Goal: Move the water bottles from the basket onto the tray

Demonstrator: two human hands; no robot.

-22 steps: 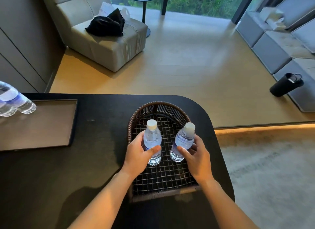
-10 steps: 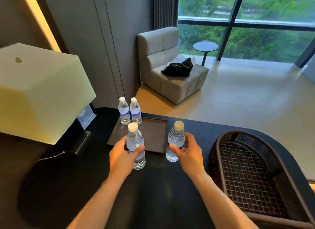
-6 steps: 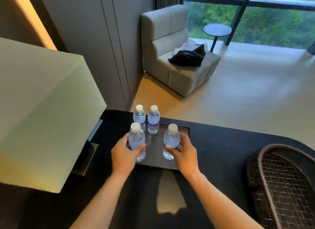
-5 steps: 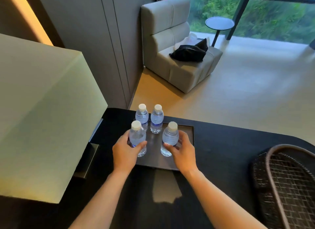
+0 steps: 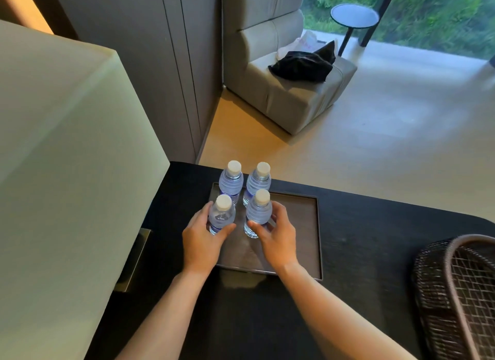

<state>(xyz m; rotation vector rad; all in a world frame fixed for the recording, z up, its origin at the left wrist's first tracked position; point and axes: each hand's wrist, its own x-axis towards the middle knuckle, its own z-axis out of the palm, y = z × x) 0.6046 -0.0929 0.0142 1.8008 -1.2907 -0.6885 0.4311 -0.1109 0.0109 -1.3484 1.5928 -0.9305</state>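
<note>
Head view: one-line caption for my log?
Both hands, left hand and right hand, set two water bottles beside two others on the tray.

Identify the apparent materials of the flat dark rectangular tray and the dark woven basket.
Flat dark rectangular tray: probably matte brown leather or wood; dull sheen, raised rim, no clear grain. Dark woven basket: likely rattan or synthetic wicker; braided strands, open lattice floor.

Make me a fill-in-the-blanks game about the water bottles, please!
1. There are ___ water bottles standing on the tray.
2. Each bottle has a ___ cap.
3. The left hand and the right hand each hold ___ bottle.
4. The woven basket sits to the ___ of the tray.

Missing words: four; white; one; right
</note>
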